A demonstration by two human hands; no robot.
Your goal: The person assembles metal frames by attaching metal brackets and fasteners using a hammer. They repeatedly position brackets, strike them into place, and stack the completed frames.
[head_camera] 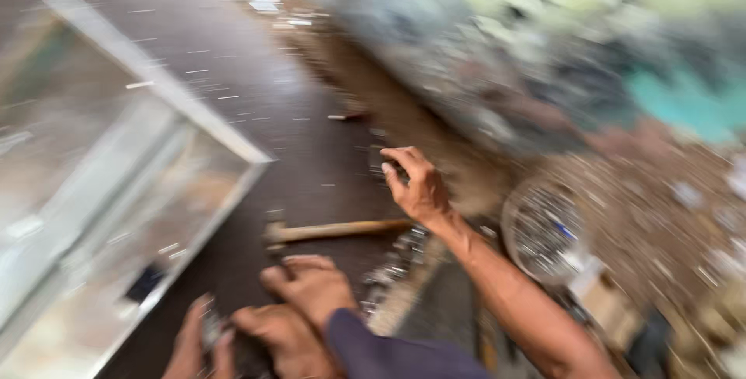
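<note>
Dark brown boards (256, 92) are filling the upper left and middle of the frame, speckled with small pale flecks, and the whole view is smearing with motion. Along the left edge a glass-and-metal frame (116, 185) is lying at a slant, its pale corner pointing toward the middle. Near the centre a wooden-handled hammer (334, 231) is lying flat on the boards, head to the left. At the bottom, the left hand (203, 344) is curling around something small and dark that is too blurred to identify, and a second hand (311, 293) with a dark blue sleeve (388, 356) is pressing in just beside it, fingers bent; whose hand that is cannot be told. The right hand (416, 185) is reaching up past the hammer to mid-frame, its fingers hooking narrowly over a small dark object (386, 165), possibly gripping it, though the blur is leaving that unclear. To the right a round wire-mesh sieve (544, 227) is sitting among brownish rubble (660, 208), with a blurred grey-green heap (544, 37) filling the upper right.
</note>
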